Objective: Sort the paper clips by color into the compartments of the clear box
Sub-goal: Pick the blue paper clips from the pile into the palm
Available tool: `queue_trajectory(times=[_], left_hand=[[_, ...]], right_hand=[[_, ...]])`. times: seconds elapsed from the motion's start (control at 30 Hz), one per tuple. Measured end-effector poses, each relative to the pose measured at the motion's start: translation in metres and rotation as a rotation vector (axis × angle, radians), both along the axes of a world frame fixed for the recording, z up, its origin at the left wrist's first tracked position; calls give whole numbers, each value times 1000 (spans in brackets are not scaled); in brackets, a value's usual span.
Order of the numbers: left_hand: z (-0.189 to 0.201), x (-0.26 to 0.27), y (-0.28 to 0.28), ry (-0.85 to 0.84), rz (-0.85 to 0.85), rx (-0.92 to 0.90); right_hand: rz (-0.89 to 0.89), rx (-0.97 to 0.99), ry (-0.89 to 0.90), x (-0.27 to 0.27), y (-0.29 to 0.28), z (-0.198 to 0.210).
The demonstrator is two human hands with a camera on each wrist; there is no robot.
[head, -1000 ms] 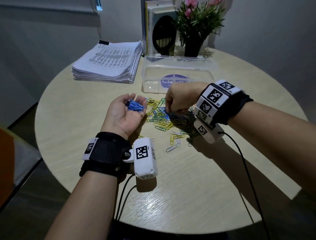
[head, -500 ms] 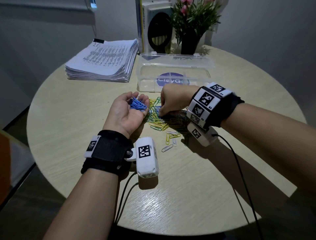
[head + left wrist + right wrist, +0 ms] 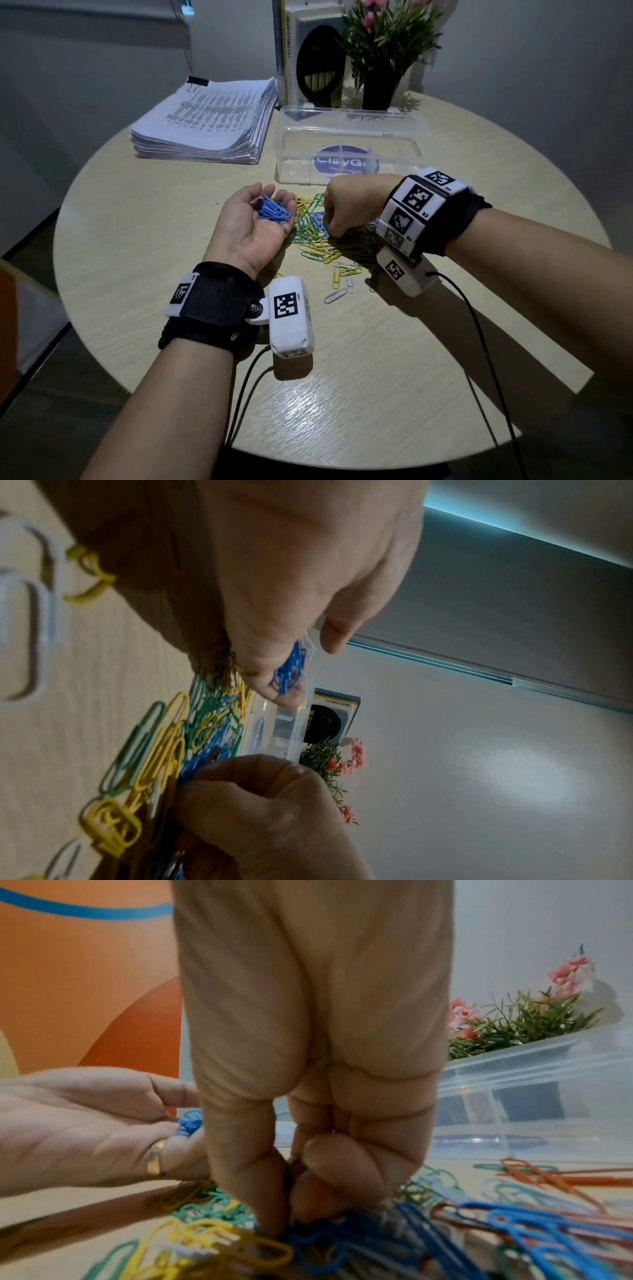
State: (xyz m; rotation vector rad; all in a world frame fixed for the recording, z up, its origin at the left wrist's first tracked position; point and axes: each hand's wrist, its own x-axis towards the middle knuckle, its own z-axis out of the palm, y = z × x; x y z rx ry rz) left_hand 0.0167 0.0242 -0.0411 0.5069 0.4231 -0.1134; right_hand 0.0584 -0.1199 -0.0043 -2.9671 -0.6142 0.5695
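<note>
A mixed pile of paper clips (image 3: 315, 240), yellow, green, blue, white and orange, lies on the round table in front of the clear box (image 3: 346, 147). The box is open; I cannot make out dividers or clips inside it. My left hand (image 3: 246, 233) lies palm up just left of the pile, fingers relaxed, and carries a small heap of blue clips (image 3: 274, 214) on its fingers. My right hand (image 3: 349, 209) reaches down into the pile. In the right wrist view its thumb and forefinger (image 3: 267, 1204) pinch together on a blue clip (image 3: 308, 1240) among the others.
A thick stack of printed paper (image 3: 205, 123) lies at the back left. A potted plant (image 3: 380, 85) and a book (image 3: 284, 51) stand behind the box. Stray yellow and white clips (image 3: 335, 295) lie nearer me. Cables trail from both wrist cameras over the near table edge.
My right hand has shifted a little to the left within the pile, its fingertips still down among the clips. The left hand stays palm up with the blue clips.
</note>
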Motion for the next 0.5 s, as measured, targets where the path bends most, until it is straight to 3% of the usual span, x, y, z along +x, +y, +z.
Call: queue_trajectory(times=[0.37, 0.5], left_hand=[[-1, -2, -6, 12, -48, 28], [-1, -2, -5, 7, -49, 28]], right_hand=[[-98, 238, 180, 11, -15, 15], [-106, 227, 221, 10, -13, 16]])
